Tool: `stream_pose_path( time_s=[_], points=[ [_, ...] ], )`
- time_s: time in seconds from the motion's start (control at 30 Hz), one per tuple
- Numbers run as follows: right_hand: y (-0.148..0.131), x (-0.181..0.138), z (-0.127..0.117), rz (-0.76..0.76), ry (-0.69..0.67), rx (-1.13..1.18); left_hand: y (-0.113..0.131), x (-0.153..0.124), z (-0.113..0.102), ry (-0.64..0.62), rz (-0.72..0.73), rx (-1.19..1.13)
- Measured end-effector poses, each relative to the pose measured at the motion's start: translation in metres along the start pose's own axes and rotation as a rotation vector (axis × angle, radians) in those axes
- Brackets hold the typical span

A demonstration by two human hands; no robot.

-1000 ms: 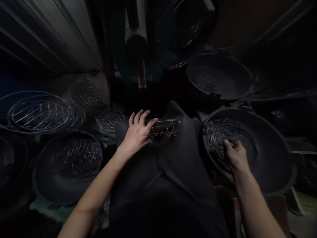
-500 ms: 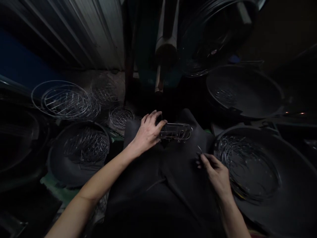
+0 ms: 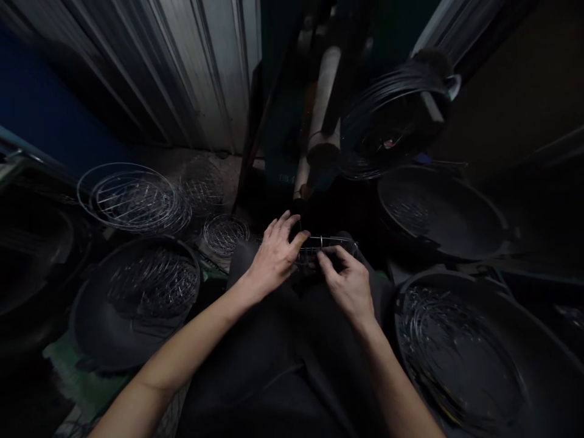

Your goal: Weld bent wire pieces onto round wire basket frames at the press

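- Small wire basket (image 3: pixel 326 249): held over the dark apron (image 3: pixel 269 359), between both hands; black pan (image 3: pixel 542 347) of wire rings at right.
- Left hand (image 3: pixel 276 258): fingers curled, thumb against basket's end, holding it.
- Right hand (image 3: pixel 347 285): fingertips (image 3: pixel 326 258) nearly closed at basket's rim; any wire pinched is too small to tell.

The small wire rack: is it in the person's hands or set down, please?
In hand: left hand and right hand hold the wire rack; contact with the cloth beneath is hidden.
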State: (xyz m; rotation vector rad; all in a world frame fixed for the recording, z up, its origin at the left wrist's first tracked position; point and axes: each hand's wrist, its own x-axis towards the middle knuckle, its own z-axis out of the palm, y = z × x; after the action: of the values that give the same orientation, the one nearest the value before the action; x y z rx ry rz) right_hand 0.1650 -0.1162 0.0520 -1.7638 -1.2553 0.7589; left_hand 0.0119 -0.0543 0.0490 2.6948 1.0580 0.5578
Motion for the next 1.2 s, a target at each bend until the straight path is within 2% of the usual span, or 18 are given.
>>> stream_pose_path(
  time_s=[0.33,1.0,1.2],
  points=[
    [-0.009,0.018,0.014,-0.063,-0.020,-0.112,-0.022,0.007,0.000,0.092,-0.001,-0.035],
    [-0.008,0.056,0.034,-0.208,0.077,-0.040,-0.049,0.036,0.002,0.232,-0.024,-0.056],
    [-0.008,0.064,0.037,-0.228,0.091,-0.041,-0.055,0.043,0.002,0.221,-0.035,-0.075]
  ],
)
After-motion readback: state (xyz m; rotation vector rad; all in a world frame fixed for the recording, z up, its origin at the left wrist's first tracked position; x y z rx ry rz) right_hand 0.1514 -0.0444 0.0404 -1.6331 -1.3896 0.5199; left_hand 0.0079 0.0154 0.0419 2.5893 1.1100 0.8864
